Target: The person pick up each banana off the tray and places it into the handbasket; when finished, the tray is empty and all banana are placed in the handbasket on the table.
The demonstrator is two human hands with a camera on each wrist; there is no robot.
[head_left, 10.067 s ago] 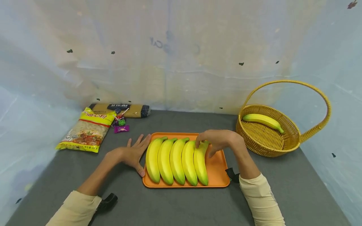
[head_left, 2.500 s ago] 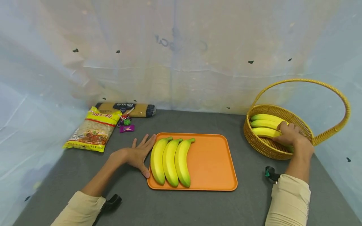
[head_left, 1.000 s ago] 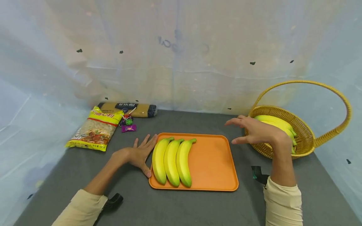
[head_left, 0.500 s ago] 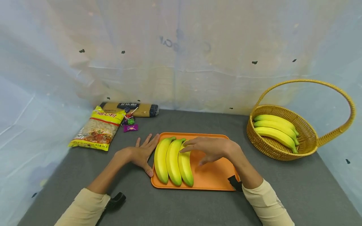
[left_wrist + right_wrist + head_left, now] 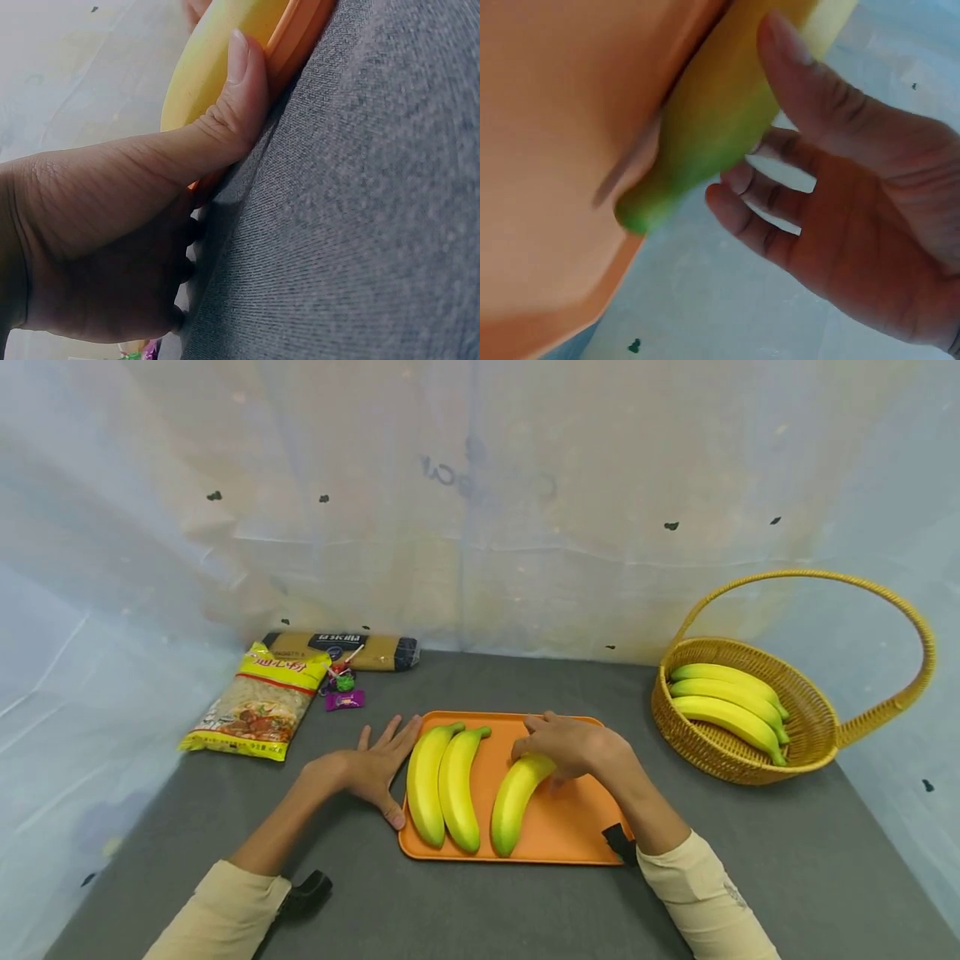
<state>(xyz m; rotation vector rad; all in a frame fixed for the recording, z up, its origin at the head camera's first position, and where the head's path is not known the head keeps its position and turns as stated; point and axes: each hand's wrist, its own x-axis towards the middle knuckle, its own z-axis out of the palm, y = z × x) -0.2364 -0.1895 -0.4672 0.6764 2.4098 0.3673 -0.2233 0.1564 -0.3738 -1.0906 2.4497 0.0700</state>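
Observation:
My right hand (image 5: 564, 745) grips a yellow banana (image 5: 516, 806) near its stem end, over the middle of the orange tray (image 5: 577, 827). In the right wrist view the thumb and fingers close round the banana (image 5: 727, 90), its green tip hanging free beside them. Two more bananas (image 5: 459, 793) lie side by side at the tray's left end. With fingers spread, my left hand (image 5: 369, 774) rests at the tray's left edge, and its thumb (image 5: 244, 82) presses on the rim in the left wrist view.
A wicker basket (image 5: 697, 758) with a tall handle stands at the right and holds several bananas (image 5: 731, 697). At the back left lie a yellow food bag (image 5: 258, 706), a pasta packet (image 5: 375, 652), lollipops (image 5: 343, 679) and a purple wrapped candy (image 5: 345, 700).
My right hand has come from the basket to the tray, taken the third banana and drawn it right, away from the other two. The left hand stays put.

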